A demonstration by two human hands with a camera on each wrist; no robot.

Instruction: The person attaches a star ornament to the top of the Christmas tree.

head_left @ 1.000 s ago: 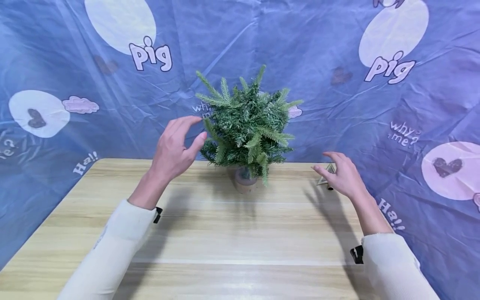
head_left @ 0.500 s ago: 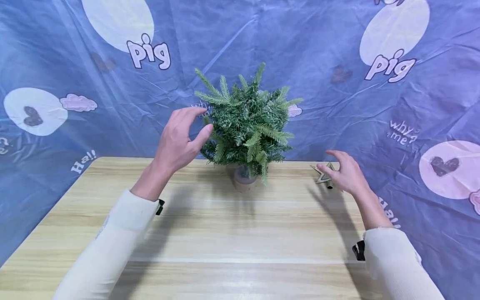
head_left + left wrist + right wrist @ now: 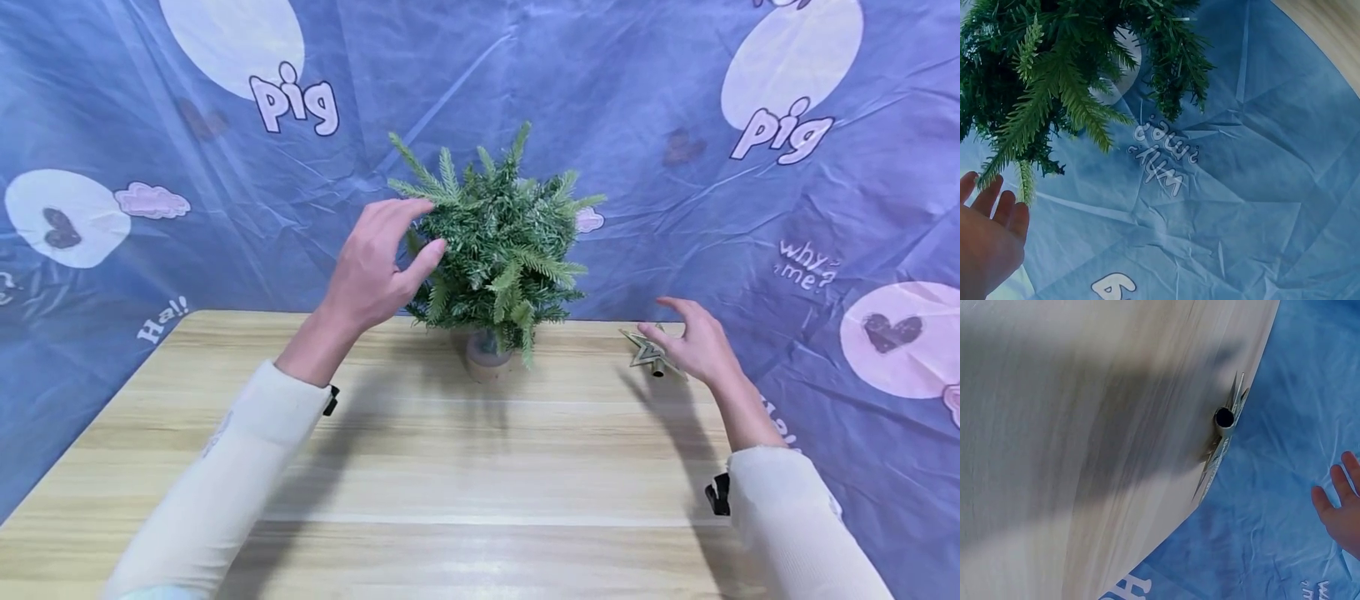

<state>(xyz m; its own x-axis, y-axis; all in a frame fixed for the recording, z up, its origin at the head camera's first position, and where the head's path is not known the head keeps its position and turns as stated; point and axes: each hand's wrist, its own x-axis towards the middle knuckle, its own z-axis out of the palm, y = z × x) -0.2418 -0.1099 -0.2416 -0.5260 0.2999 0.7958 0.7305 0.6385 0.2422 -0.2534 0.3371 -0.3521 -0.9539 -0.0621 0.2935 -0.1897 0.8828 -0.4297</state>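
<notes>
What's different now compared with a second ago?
The left hand moved right and up, so its fingers now touch the small tree's branches. The right hand edged a little nearer the star topper lying on the table, still open and not gripping it. Tree, star and table stayed put.

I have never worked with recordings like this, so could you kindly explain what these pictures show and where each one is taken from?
No machine here: a person in pale sleeves works with bare hands. The wide picture comes from a camera on the head, looking down at a wooden table in front of a blue printed sheet. The other two come from cameras on each wrist.

On the table stands a small artificial fir tree in a pot. A star-shaped topper with a tube socket lies near the table's right edge.

The left hand is open, fingers at the tree's branches. The right hand is open beside the star. Neither grips anything.
</notes>
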